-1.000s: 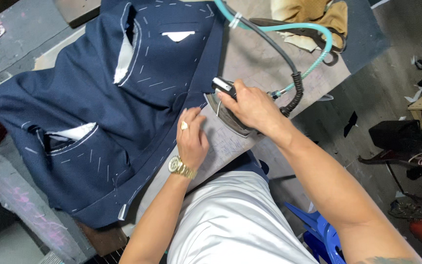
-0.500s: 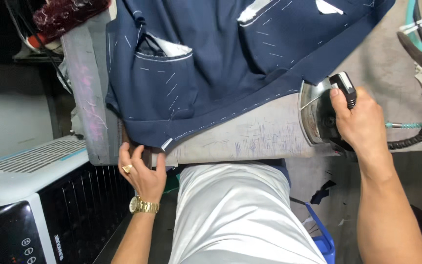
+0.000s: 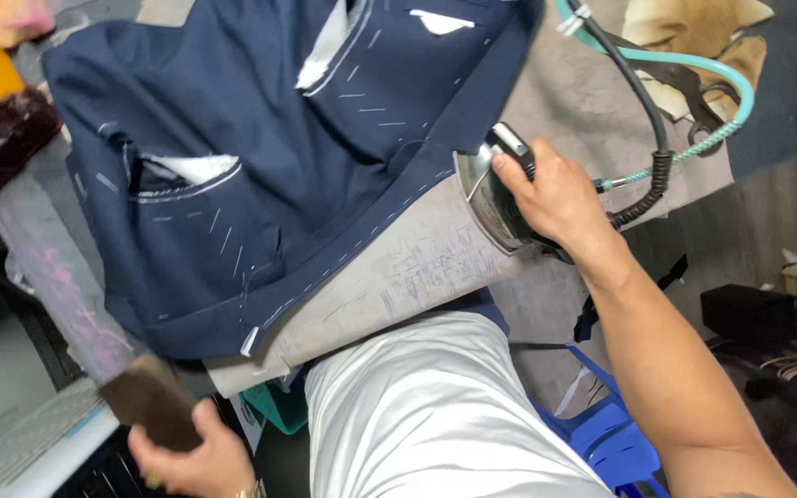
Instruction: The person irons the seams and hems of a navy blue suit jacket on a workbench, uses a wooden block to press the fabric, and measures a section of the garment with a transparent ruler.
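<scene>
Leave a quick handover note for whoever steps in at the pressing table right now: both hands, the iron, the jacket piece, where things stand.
Right hand: grip closed on the handle of the steam iron, tipped up on its side at the navy jacket piece's edge, soleplate off the cloth.
Left hand: below the table edge, gripping a dark brown block.
Jacket piece lies spread on the grey pressing board, white basting stitches showing, pocket open.
Scissors lie at the board's far end, near the iron's hose.
Done: cannot tell how much is pressed. Left: the hem edge beside the iron looks next.

Matt navy cloth jacket (image 3: 260,175), shiny metal iron (image 3: 491,198)
</scene>
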